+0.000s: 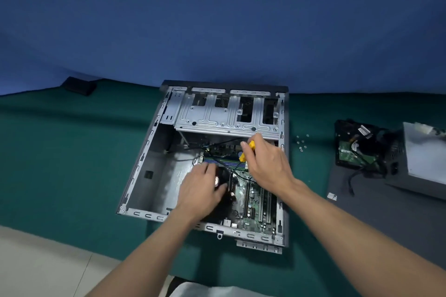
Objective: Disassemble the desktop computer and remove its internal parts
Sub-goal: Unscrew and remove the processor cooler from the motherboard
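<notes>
The green-covered counter [72, 164] carries an open computer case [166, 183] lying on its side. To its right a dark side panel [362, 200] lies flat and bears a grey power supply [424, 159] and a hard drive [354, 152] tangled in cables. Inside the case a metal drive cage [224, 116] fills the far end, and the motherboard [253, 200] sits in the near right part. The left hand [200, 188] curls over the black cooler [223, 175] on the motherboard. The right hand [268, 166] grips a yellow-handled screwdriver [243, 155] above the board. Loose screws [301, 144] lie on the counter just beside the case.
</notes>
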